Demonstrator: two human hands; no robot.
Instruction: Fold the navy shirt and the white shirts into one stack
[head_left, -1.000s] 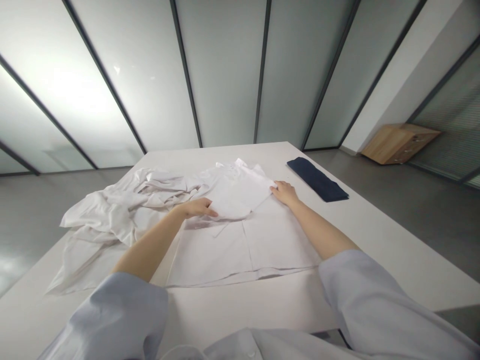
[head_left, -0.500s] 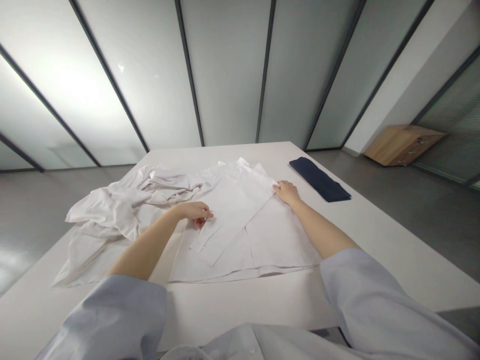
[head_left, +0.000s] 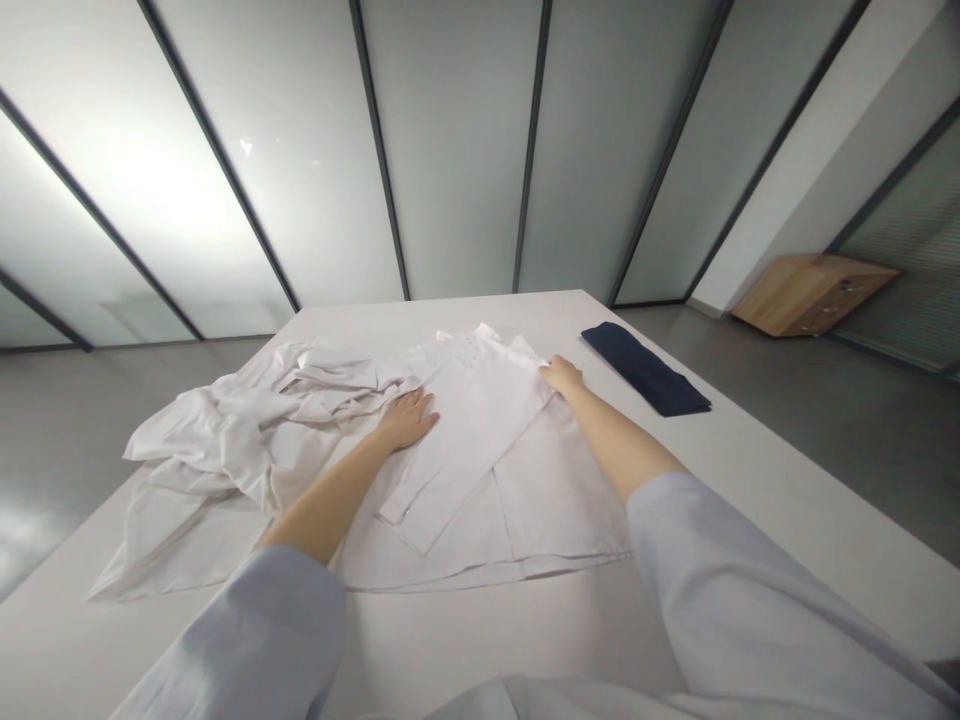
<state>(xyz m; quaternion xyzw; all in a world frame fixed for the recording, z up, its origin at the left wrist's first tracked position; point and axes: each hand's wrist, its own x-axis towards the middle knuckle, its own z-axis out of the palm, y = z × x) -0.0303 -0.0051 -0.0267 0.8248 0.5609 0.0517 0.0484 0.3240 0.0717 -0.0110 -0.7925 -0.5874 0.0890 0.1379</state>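
Observation:
A white shirt (head_left: 480,440) lies spread on the table, its collar at the far end and its hem towards me. One sleeve is laid slantwise across the body, with the cuff near the lower left. My left hand (head_left: 407,418) rests flat on the shirt's left edge, fingers spread. At the far right edge, by the fold near the shoulder, my right hand (head_left: 560,375) is closed on the shirt fabric. Its fingertips are partly hidden. Crumpled white cloth (head_left: 232,430) lies heaped to the left, beside the shirt.
A folded dark navy cloth (head_left: 645,368) lies on the right side of the white table (head_left: 750,500). Frosted glass panels (head_left: 457,150) stand beyond the table's far edge. A wooden cabinet (head_left: 806,290) is on the floor at the far right.
My left hand has moved away from me along the shirt's left edge and flattened out from curled fingers. My right hand, at the right edge, has shifted slightly left.

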